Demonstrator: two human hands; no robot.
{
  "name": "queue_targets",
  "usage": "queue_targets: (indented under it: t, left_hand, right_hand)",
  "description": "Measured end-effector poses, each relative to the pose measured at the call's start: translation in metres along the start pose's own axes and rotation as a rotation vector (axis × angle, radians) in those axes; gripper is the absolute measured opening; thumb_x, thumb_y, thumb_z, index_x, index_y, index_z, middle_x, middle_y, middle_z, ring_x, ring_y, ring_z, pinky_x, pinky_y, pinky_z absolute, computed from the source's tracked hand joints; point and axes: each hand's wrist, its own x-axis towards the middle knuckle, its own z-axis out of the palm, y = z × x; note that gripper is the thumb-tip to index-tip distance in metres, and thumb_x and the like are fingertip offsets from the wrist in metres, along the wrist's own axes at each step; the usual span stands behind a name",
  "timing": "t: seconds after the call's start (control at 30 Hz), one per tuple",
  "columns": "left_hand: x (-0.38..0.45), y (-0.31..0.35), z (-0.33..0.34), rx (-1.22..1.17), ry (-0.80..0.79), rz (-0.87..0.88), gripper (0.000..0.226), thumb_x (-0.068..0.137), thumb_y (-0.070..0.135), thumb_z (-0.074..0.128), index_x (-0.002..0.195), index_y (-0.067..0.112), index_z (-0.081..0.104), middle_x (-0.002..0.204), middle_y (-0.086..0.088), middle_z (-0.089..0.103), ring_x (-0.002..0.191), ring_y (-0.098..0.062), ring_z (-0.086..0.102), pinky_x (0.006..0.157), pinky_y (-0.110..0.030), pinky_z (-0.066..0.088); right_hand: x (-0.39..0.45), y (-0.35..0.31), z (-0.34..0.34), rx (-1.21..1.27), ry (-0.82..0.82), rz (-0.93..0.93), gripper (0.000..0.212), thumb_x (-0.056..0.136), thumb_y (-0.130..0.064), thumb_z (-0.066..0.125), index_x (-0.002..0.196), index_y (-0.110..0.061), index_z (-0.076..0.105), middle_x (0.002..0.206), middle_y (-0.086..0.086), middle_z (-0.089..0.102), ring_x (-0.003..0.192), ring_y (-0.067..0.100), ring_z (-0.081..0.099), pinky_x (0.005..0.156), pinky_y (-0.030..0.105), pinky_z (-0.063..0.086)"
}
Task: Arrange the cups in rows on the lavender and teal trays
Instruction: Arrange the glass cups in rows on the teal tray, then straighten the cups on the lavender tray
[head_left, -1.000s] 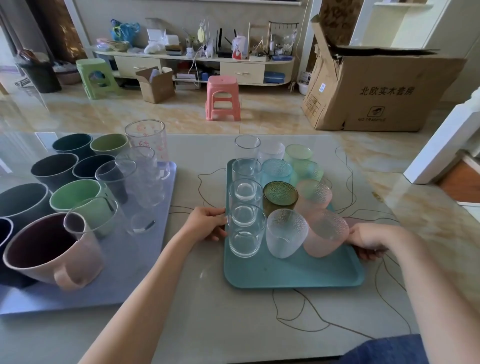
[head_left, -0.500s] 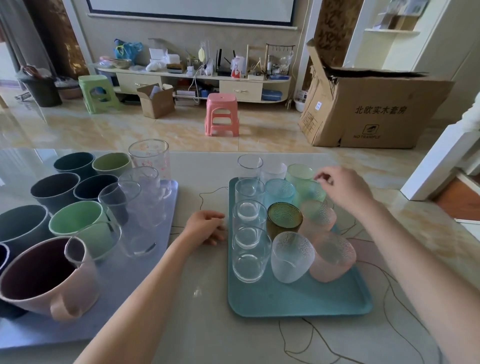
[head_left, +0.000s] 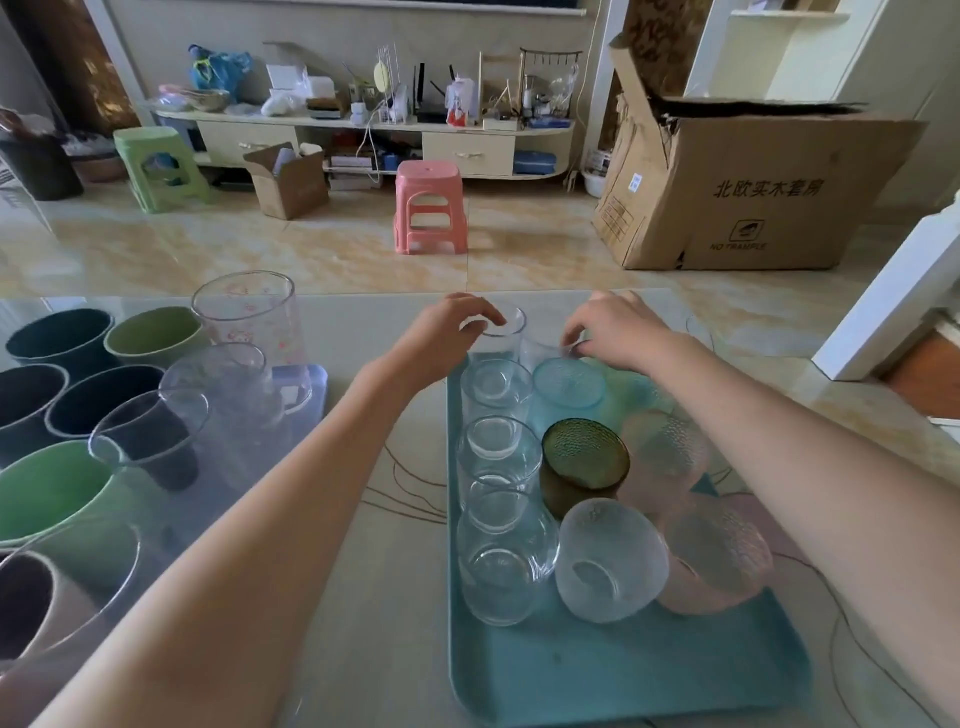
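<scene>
I see both hands out at the far end of the teal tray (head_left: 623, 675). My left hand (head_left: 447, 338) curls over the rim of the farthest clear glass (head_left: 501, 338), thumb and fingers closed on its lip, so it is gripping that glass. My right hand (head_left: 615, 330) reaches down to a frosted glass (head_left: 543, 351) just beside it, fingertips pinched at its rim; I take that as a grip, though the glass is mostly hidden behind the blue cup (head_left: 569, 387). On the teal tray, three more clear glasses run toward me in a column along the left edge, touching or nearly so. Next to them sit the blue cup, a dark green cup (head_left: 584, 465), and a frosted cup (head_left: 610, 561) that leans over. To the right are two pink cups (head_left: 719, 561), also tilted, one behind the other. Part of this right column is hidden by my right forearm. The lavender tray (head_left: 311, 379) lies to the left, well apart from the teal one, on the table (head_left: 374, 597). It carries dark mugs, green mugs, a pink mug (head_left: 36, 608) at the near corner, and several clear tumblers, the tallest one (head_left: 247, 317) at the far corner.
</scene>
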Motion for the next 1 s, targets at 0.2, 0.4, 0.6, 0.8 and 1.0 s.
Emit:
queue_targets:
  t: [0.2,0.4,0.6,0.8,1.0]
  left_hand:
    - [-0.009,0.004,-0.004,0.088,-0.088,0.052,0.019,0.091,0.011,0.057,0.108,0.01,0.067,0.117,-0.005,0.065,0.11,-0.018,0.057,0.085,-0.014,0.032]
    - [-0.01,0.012,-0.006,0.098,-0.052,0.04,0.017,0.09,0.01,0.058,0.1,0.005,0.071,0.103,-0.008,0.07,0.097,-0.02,0.062,0.082,-0.019,0.038]
    - [-0.012,0.014,-0.009,0.132,-0.064,0.038,0.018,0.091,0.01,0.058,0.104,0.009,0.07,0.109,-0.006,0.07,0.102,-0.018,0.06,0.083,-0.018,0.037]
    - [-0.023,0.03,-0.028,0.104,0.01,0.011,0.038,0.095,-0.001,0.042,0.123,0.018,0.059,0.13,-0.003,0.059,0.12,-0.019,0.055,0.093,-0.022,0.037]
    - [-0.064,0.067,-0.068,0.162,-0.016,0.093,0.04,0.094,-0.006,0.039,0.118,0.016,0.062,0.129,-0.005,0.059,0.119,-0.021,0.053,0.095,-0.022,0.036]
  right_hand:
    - [-0.005,0.0,-0.004,-0.019,-0.032,-0.034,0.018,0.089,-0.026,0.061,0.104,-0.031,0.07,0.116,0.002,0.06,0.121,0.022,0.043,0.105,0.035,0.025]
    - [-0.002,0.004,0.001,-0.017,-0.109,0.006,0.024,0.087,-0.02,0.062,0.101,-0.039,0.068,0.124,0.006,0.051,0.124,0.035,0.038,0.107,0.043,0.029]
    - [-0.012,0.007,-0.004,0.058,-0.082,0.043,0.044,0.089,-0.004,0.054,0.11,-0.041,0.065,0.133,0.009,0.045,0.125,0.037,0.037,0.105,0.043,0.033]
    - [-0.046,-0.001,-0.027,0.277,0.179,0.127,0.063,0.084,0.013,0.035,0.11,-0.035,0.065,0.133,0.014,0.049,0.086,0.024,0.057,0.061,0.03,0.041]
    - [-0.108,-0.069,-0.063,0.573,0.381,0.063,0.052,0.086,0.014,0.031,0.092,-0.018,0.071,0.115,0.007,0.065,0.106,0.017,0.057,0.076,0.023,0.04]
